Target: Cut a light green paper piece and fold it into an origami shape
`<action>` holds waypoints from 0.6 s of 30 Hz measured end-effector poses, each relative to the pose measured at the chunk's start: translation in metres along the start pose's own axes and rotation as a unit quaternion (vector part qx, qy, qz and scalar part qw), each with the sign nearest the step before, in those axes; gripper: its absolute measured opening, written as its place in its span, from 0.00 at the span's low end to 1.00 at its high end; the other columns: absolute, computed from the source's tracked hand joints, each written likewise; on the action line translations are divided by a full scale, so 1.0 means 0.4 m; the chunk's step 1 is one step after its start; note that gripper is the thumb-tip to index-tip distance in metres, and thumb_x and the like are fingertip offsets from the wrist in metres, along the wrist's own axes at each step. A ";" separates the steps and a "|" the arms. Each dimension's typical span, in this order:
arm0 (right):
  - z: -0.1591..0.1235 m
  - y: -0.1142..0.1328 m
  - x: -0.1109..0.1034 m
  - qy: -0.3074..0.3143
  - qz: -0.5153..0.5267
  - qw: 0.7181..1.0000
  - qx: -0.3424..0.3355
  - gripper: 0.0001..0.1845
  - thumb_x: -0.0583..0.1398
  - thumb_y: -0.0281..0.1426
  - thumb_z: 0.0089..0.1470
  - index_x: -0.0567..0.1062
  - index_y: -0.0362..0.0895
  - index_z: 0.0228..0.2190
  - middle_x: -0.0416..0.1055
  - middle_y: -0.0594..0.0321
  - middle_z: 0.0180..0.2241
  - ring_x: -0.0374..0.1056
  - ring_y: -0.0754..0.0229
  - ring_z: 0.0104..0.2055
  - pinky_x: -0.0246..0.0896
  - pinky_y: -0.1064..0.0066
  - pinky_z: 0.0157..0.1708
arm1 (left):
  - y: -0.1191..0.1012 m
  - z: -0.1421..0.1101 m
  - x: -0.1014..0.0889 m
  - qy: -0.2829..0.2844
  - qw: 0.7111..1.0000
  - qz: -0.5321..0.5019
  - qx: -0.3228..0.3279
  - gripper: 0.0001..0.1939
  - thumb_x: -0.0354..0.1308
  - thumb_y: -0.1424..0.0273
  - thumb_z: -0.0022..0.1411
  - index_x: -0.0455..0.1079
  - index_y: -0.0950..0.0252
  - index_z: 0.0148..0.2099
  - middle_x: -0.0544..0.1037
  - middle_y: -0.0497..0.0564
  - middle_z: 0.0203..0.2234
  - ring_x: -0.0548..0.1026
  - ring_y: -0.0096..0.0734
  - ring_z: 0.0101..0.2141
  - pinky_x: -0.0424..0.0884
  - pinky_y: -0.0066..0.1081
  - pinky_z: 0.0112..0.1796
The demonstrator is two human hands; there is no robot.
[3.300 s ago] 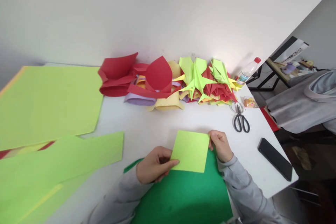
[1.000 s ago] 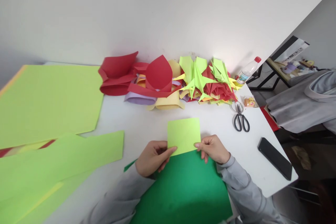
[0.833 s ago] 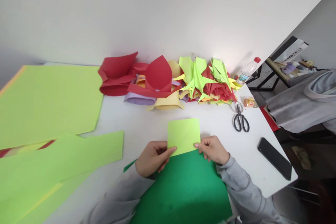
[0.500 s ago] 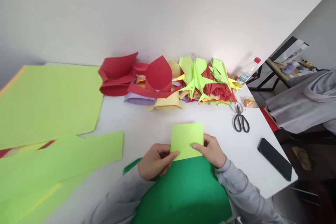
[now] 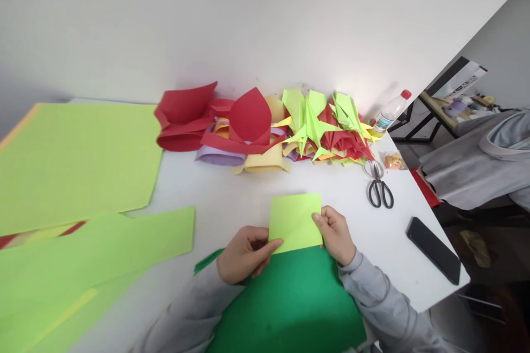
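The fingers of the left hand pinch the light green sheet at its lower left corner: thumb on the near face, the other fingers behind, largely hidden. The right hand pinches the right edge, its thumb resting on the face above the lower corner. Both hands are engaged; neither is spread.

The light green sheet lies between the hands, in front of the person, with its lower edge over the far margin of a dark green sheet. Whether it touches the white table cannot be told. No crease is distinct on the near face — whether it is one layer or two cannot be determined.

Step in hand, as judged: steadying and squaring the piece by its edges. The next move would call for one pinch to hold firm while the other shifts along the edge — light pressure only, since thin stock is likely to buckle if the hands press inward.

Adjacent items: scissors and a black phone to the right, folded papers beyond, large green sheets at left.
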State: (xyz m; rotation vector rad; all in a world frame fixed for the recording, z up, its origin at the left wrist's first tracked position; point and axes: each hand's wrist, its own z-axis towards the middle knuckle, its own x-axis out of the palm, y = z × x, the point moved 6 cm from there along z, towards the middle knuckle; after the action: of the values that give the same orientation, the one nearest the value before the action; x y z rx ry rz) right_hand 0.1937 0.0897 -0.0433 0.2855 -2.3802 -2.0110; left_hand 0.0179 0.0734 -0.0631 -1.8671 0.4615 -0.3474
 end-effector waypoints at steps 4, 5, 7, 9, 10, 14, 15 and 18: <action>-0.005 0.008 0.002 0.008 0.018 1.000 -0.014 0.22 0.55 0.51 0.54 0.63 0.45 0.26 0.60 0.75 0.14 0.52 0.71 0.10 0.44 0.77 0.09 | -0.003 -0.002 0.000 0.000 1.000 -0.001 0.001 0.22 0.58 0.52 0.51 0.60 0.63 0.18 0.62 0.41 0.07 0.59 0.20 0.08 0.53 0.21 0.10; -0.005 0.008 0.003 0.012 0.026 0.999 -0.015 0.22 0.55 0.51 0.54 0.62 0.45 0.26 0.60 0.75 0.14 0.52 0.71 0.10 0.44 0.78 0.09 | -0.004 -0.002 0.000 0.002 1.000 -0.001 0.002 0.23 0.58 0.52 0.51 0.60 0.63 0.18 0.62 0.41 0.07 0.60 0.20 0.08 0.53 0.21 0.10; -0.003 0.008 0.005 0.023 0.042 0.999 -0.013 0.22 0.56 0.51 0.54 0.61 0.46 0.25 0.60 0.76 0.13 0.53 0.71 0.10 0.45 0.78 0.09 | -0.008 -0.004 -0.001 0.005 1.000 0.000 0.002 0.23 0.59 0.52 0.51 0.59 0.63 0.17 0.62 0.41 0.06 0.60 0.20 0.08 0.53 0.21 0.10; 0.001 0.007 0.004 0.028 0.046 0.998 -0.006 0.22 0.56 0.51 0.53 0.62 0.46 0.25 0.59 0.76 0.13 0.53 0.71 0.10 0.45 0.78 0.10 | -0.011 -0.005 -0.004 0.007 1.000 0.000 0.001 0.23 0.58 0.52 0.51 0.59 0.63 0.17 0.62 0.41 0.06 0.59 0.20 0.08 0.53 0.21 0.10; 0.003 0.007 0.002 0.026 0.043 0.999 -0.004 0.22 0.57 0.51 0.52 0.62 0.46 0.25 0.59 0.76 0.12 0.53 0.70 0.10 0.45 0.78 0.09 | -0.012 -0.005 -0.005 0.009 1.000 0.000 0.001 0.23 0.58 0.52 0.51 0.59 0.63 0.17 0.62 0.41 0.06 0.59 0.20 0.08 0.53 0.21 0.10; 0.009 0.008 -0.011 -0.009 0.028 1.000 -0.008 0.22 0.61 0.50 0.49 0.62 0.45 0.24 0.57 0.78 0.09 0.51 0.71 0.09 0.42 0.79 0.09 | -0.013 -0.005 -0.008 0.013 1.000 0.000 0.000 0.24 0.58 0.51 0.50 0.59 0.63 0.17 0.62 0.41 0.07 0.60 0.20 0.08 0.53 0.21 0.10; 0.010 0.008 -0.013 -0.014 0.028 0.999 -0.009 0.22 0.61 0.50 0.48 0.62 0.45 0.23 0.58 0.78 0.08 0.51 0.71 0.09 0.41 0.79 0.09 | -0.012 -0.005 -0.008 0.015 1.000 0.001 0.000 0.24 0.58 0.51 0.50 0.58 0.63 0.17 0.62 0.41 0.07 0.60 0.20 0.08 0.53 0.21 0.10; 0.009 0.006 -0.011 -0.008 0.040 0.999 -0.008 0.23 0.61 0.50 0.48 0.62 0.45 0.23 0.59 0.77 0.09 0.52 0.70 0.08 0.42 0.79 0.09 | -0.009 -0.004 -0.005 0.019 1.000 0.001 0.000 0.23 0.58 0.51 0.50 0.59 0.63 0.17 0.62 0.41 0.07 0.60 0.20 0.08 0.53 0.21 0.10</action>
State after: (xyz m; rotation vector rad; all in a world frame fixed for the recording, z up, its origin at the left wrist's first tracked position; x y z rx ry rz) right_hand 0.1973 0.0944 -0.0412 0.1714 -2.3430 -2.0050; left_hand 0.0159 0.0742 -0.0591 -1.8630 0.4890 -0.3826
